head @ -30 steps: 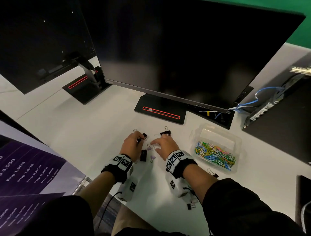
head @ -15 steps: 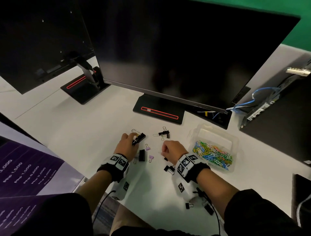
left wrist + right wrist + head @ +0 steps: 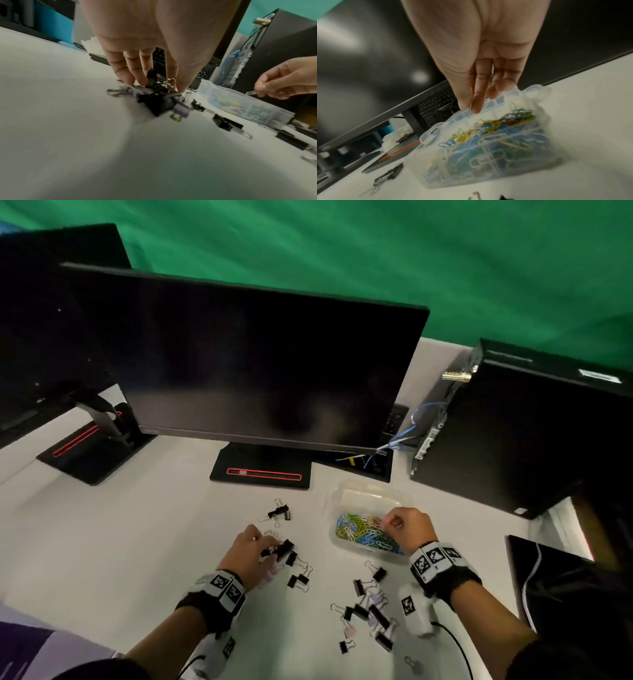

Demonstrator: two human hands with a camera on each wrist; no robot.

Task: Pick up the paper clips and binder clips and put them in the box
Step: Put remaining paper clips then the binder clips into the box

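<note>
Nearest the body, loose binder clips [image 3: 368,613] lie scattered on the desk [image 3: 137,542], still to collect. A little further, the left hand [image 3: 247,554] bends its fingertips [image 3: 139,77] down onto a small heap of clips [image 3: 157,100], gathering several; it should close round the black bodies, not the springy wire handles, so none flicks away. Beyond, the right hand [image 3: 407,527] hovers over the box [image 3: 346,491], pinching a paper clip [image 3: 254,92] between thumb and forefinger. Best to lower it inside the rim before letting go, since the coloured pile [image 3: 359,534] already sits high.
</note>
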